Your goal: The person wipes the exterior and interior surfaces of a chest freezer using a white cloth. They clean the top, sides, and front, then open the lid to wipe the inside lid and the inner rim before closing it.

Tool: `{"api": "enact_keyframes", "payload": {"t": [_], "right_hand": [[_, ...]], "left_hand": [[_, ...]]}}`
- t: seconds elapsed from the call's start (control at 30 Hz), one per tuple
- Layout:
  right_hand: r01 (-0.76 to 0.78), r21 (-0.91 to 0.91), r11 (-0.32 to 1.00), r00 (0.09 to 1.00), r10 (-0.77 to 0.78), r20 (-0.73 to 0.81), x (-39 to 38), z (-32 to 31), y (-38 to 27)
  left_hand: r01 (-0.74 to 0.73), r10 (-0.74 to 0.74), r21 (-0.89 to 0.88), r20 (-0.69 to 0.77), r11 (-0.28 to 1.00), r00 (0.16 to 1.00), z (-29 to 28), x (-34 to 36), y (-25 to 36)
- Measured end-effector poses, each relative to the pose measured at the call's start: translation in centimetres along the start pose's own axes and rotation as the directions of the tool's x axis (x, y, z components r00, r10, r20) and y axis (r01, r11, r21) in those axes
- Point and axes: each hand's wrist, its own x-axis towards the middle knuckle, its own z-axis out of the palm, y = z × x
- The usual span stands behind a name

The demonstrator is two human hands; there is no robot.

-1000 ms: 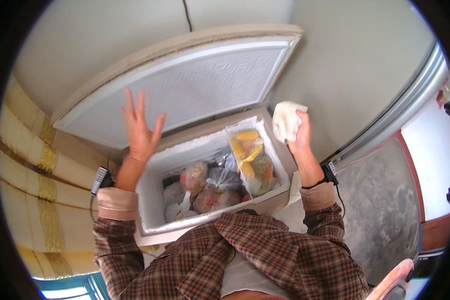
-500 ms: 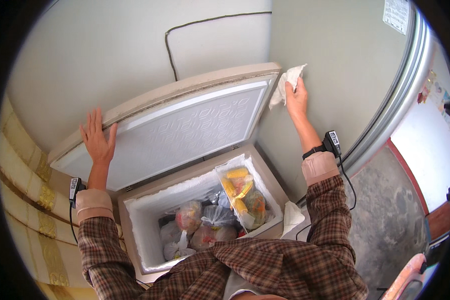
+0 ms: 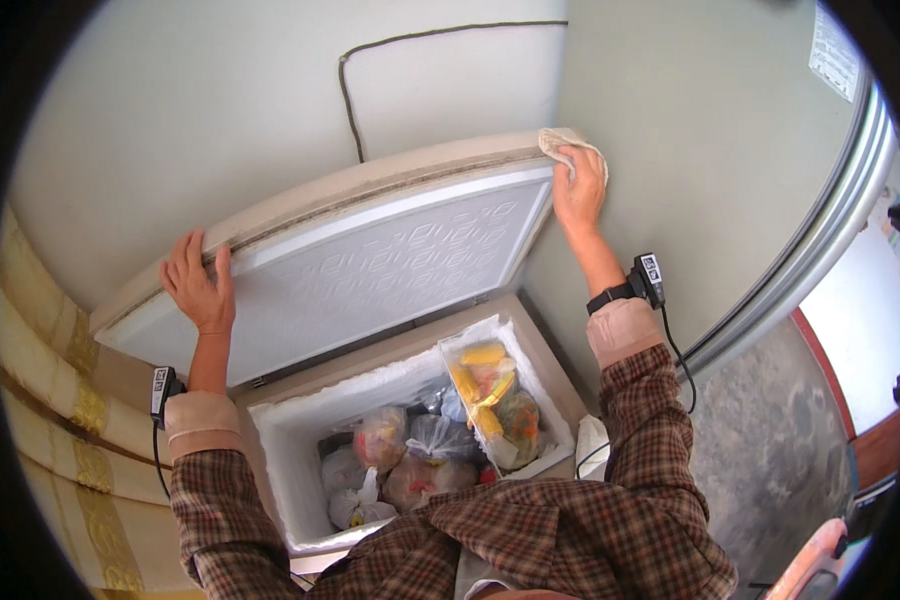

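Observation:
A chest freezer's raised lid (image 3: 400, 240) leans back toward the wall, its white patterned inner panel facing me. My left hand (image 3: 202, 288) grips the lid's upper edge near its left end, fingers bent over it and thumb apart. At the upper right corner, my right hand (image 3: 582, 195) holds a whitish cloth (image 3: 567, 140) against the lid's edge. Below, the open chest freezer (image 3: 290, 490) has frost along its inner walls. Inside lie several knotted plastic bags (image 3: 380, 440) and, at the right, a clear bag of yellow corn cobs (image 3: 482, 390).
A tall grey-green refrigerator side (image 3: 690, 200) stands close on the right. Cream curtains with gold bands (image 3: 90, 420) hang at the left. A dark cable (image 3: 348, 95) runs along the wall behind the lid. Another white cloth or bag (image 3: 591, 445) is by the freezer's right front corner.
My right hand has brought the cloth left from beside the refrigerator onto the lid's corner. My left hand's fingers, spread before, now bend over the lid's edge. The view has shifted slightly.

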Motion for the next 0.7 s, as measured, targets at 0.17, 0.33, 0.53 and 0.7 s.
{"api": "enact_keyframes", "payload": {"t": [0.17,0.33,0.53,0.7], "right_hand": [[0.086,0.160,0.983,0.990,-0.103,0.096,-0.6,2.5,-5.5],[0.117,0.394,0.912,0.963,-0.201,0.179,-2.3,5.5,-15.6],[0.287,0.379,0.880,0.913,-0.371,0.170,-2.9,6.2,-19.8],[0.345,0.289,0.893,0.890,-0.409,0.200,-2.1,5.2,-13.2]], "left_hand": [[0.011,-0.011,0.002,-0.002,1.000,1.000,0.2,0.1,0.3],[-0.015,0.015,0.012,0.009,1.000,1.000,0.1,0.1,0.0],[-0.017,0.017,0.009,0.028,1.000,0.999,-0.2,0.1,-0.1],[-0.018,0.018,0.003,0.047,1.000,0.999,-0.5,0.1,-0.2]]}}
